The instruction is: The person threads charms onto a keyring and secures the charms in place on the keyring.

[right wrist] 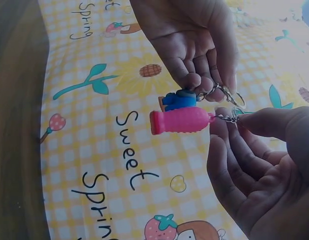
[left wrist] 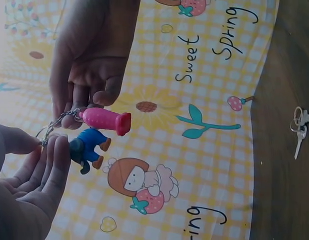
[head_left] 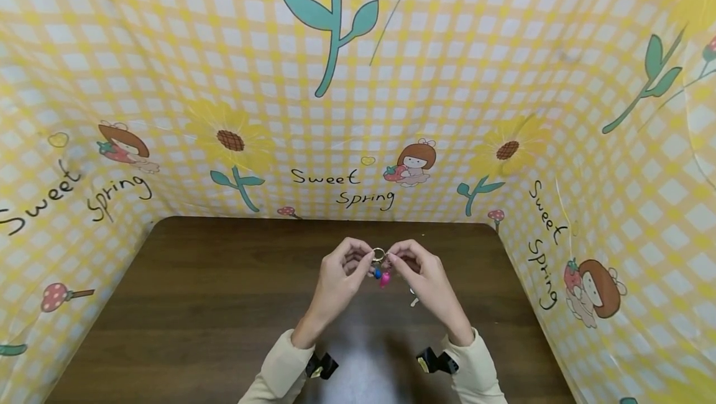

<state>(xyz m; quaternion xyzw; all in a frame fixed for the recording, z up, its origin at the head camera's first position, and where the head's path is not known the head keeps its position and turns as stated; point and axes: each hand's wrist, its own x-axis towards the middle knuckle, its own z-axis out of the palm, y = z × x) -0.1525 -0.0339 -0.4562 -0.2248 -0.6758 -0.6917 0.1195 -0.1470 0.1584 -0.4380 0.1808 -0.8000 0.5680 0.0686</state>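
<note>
Both hands hold a keychain up above the table. My left hand (head_left: 342, 276) pinches its metal ring (head_left: 378, 255) between thumb and fingers from the left. From the right, my right hand (head_left: 425, 275) pinches the ring where a short chain (right wrist: 224, 118) joins it. On that chain hangs a pink ribbed charm (right wrist: 182, 121) with a darker, flared end. Beside it, on a second chain, dangles a small blue figure (left wrist: 89, 145) with brown feet. In the right wrist view, fingertips partly cover the ring.
Keys on a small ring (left wrist: 298, 131) lie on the dark wooden table (head_left: 212, 304), below and to the right of the hands. A yellow checked cloth (head_left: 358, 112) with printed flowers and lettering rises around the table at the back and both sides.
</note>
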